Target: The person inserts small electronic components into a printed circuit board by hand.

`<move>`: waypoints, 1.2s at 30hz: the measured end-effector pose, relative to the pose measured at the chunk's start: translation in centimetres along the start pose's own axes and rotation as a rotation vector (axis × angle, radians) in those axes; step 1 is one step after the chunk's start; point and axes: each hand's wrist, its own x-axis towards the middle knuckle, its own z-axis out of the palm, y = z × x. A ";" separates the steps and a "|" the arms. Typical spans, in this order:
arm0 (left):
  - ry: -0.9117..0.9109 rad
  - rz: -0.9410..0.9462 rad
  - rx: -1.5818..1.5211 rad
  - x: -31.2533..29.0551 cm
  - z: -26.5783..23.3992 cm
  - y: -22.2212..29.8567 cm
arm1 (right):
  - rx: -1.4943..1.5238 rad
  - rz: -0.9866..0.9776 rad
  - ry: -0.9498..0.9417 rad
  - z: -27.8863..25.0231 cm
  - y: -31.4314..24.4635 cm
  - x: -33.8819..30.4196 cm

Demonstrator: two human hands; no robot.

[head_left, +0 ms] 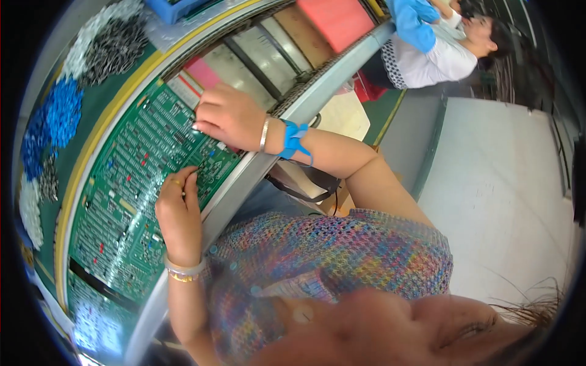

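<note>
My left hand (pixel 179 207), with bracelets and a ring, is over a large green circuit board (pixel 131 152). Its thumb and index finger come together just above the board; whatever they hold, if anything, is too small to name. A little farther up and right, my right hand (pixel 229 119) wears a bangle and a blue wrist strap (pixel 295 139). Its fingers are closed at the board's surface, with a tiny pale spot at their tips that I cannot identify. Many small dark, red and white components dot the board around both hands.
A metal rail (pixel 235 183) runs along the board's near edge, a yellow strip (pixel 91 152) along its far side. Beyond lie heaps of blue parts (pixel 64 113) and black-and-white parts (pixel 113 52). A red-pink sheet (pixel 336 23) sits farther along the line. Another person (pixel 442 58) works at upper right.
</note>
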 end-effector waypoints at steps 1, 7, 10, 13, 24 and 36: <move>-0.015 0.028 -0.006 0.1 0.0 0.1 | -0.012 0.014 -0.004 0.0 0.0 -0.1; -0.036 -0.052 -0.039 0.4 0.1 0.6 | -0.070 -0.063 -0.063 -0.2 0.0 -0.2; -0.035 -0.067 -0.016 0.3 -0.1 0.5 | -0.061 -0.053 -0.044 -0.1 0.0 -0.1; -0.013 -0.039 -0.002 0.1 -0.3 0.3 | 0.001 -0.042 -0.008 -0.5 0.1 0.1; -0.144 -0.407 -0.880 0.0 -0.7 2.4 | 0.320 0.110 0.025 -4.8 -5.9 -0.8; -0.113 -0.360 -0.798 -3.2 -0.4 1.6 | 0.329 0.046 -0.029 -3.6 -8.2 -1.7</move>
